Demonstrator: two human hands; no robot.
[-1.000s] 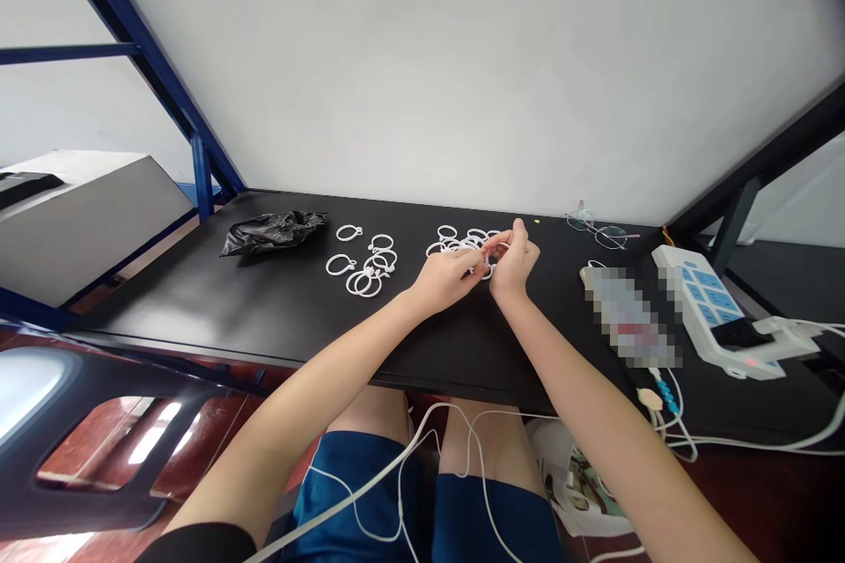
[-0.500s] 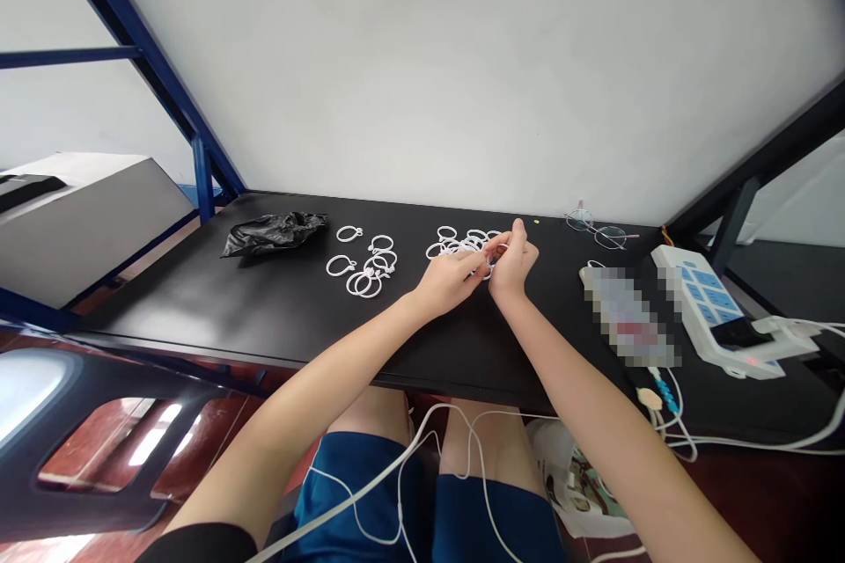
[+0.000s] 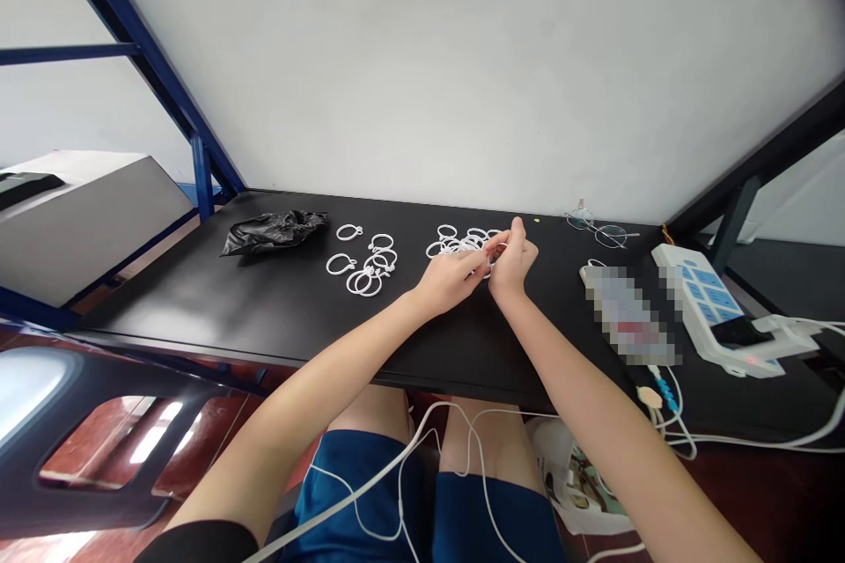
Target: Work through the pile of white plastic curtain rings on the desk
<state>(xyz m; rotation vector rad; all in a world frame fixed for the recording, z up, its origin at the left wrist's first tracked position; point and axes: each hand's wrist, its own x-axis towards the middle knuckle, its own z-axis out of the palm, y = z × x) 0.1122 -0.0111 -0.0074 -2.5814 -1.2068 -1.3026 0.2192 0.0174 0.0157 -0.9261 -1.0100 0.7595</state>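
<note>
My left hand (image 3: 451,280) and my right hand (image 3: 514,260) meet over the black desk (image 3: 264,308), fingers pinched together on a small white plastic ring (image 3: 494,252). Just behind them lies a pile of white rings (image 3: 462,239). A second group of white rings (image 3: 365,264) lies to the left of my hands, apart from the pile.
A crumpled black plastic bag (image 3: 274,230) lies at the desk's far left. Glasses (image 3: 598,230) rest near the wall on the right, beside a blurred object (image 3: 627,317) and a white and blue power strip (image 3: 716,310) with cables. Blue frame bars (image 3: 198,163) stand at left.
Both hands stay pinched on the ring in nearly the same spot; only the fingers shift slightly.
</note>
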